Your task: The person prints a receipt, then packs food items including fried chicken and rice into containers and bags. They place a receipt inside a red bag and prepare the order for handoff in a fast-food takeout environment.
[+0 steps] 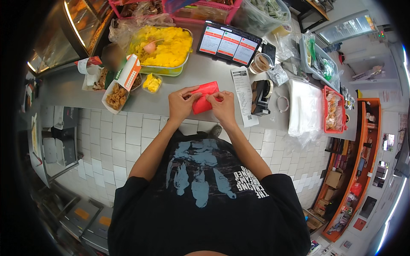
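Observation:
Both hands hold a flat, folded red packet (205,105) over the front edge of the steel counter. My left hand (183,103) pinches its left side, and my right hand (223,105) grips it from the right, the thumbs close together on top. Left of the hands stands a small clear tub of yellow food (152,84). Farther left are open paper boxes, one with fried pieces (117,97). A large glass tray of yellow mash (161,46) lies behind. A long printed receipt (244,96) and a black tape dispenser (262,97) are to the right.
A tablet (229,43) leans at the back beside a lidded plastic cup (261,63). On the right lie a stack of clear plastic bags (305,107), overhanging the counter edge, and a red basket (324,110) of packets. A heated display case (69,35) stands at the far left.

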`<state>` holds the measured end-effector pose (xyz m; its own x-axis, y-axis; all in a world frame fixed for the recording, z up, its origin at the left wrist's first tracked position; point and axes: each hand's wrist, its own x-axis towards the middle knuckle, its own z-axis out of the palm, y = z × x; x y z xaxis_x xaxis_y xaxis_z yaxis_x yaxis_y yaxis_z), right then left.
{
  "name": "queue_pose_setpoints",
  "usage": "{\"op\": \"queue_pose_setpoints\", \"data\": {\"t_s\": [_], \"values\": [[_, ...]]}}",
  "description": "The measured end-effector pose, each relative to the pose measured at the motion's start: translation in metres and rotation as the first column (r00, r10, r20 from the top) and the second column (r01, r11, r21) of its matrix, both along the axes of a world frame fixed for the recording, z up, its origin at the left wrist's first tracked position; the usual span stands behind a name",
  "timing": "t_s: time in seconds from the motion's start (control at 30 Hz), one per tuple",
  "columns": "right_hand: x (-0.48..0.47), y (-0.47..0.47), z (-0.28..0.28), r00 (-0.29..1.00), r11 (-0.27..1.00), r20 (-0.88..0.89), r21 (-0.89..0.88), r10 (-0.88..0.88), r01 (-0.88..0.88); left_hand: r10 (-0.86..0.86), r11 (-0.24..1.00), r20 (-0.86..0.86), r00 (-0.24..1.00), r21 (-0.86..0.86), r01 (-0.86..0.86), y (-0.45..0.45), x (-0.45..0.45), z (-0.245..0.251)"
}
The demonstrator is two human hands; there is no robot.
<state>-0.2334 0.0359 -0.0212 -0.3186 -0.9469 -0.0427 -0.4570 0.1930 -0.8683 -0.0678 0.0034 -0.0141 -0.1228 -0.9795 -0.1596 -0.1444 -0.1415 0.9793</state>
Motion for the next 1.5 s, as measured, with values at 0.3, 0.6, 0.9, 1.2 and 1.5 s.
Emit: {"op": "queue_pose_setpoints", "data": {"t_s": [0.3,0.6,0.9,1.2,1.5], "values": [[-0.01,0.002,0.025,0.992,0.997,-0.117,0.062,0.044,-0.037,0.167,0.699,0.631,0.758,-0.617,0.36,0.015,0.001,0.029],[-0.018,-0.014,0.037,0.922,0.986,-0.35,0.062,0.164,-0.151,-0.019,0.75,0.486,0.874,-0.572,0.334,0.01,-0.003,-0.004],[-0.016,-0.013,0.036,0.962,0.985,-0.213,0.028,0.17,-0.168,-0.023,0.818,0.371,0.928,-0.526,0.231,0.016,-0.011,0.0],[-0.149,0.058,0.03,0.814,0.814,-0.043,-0.078,-0.579,0.575,0.003,0.603,0.375,0.927,-0.74,0.298,0.04,-0.023,0.056],[-0.196,0.06,0.015,0.88,0.891,0.251,0.326,-0.404,0.317,-0.2,0.571,-0.663,0.722,0.519,0.635,0.058,-0.223,-0.036]]}}
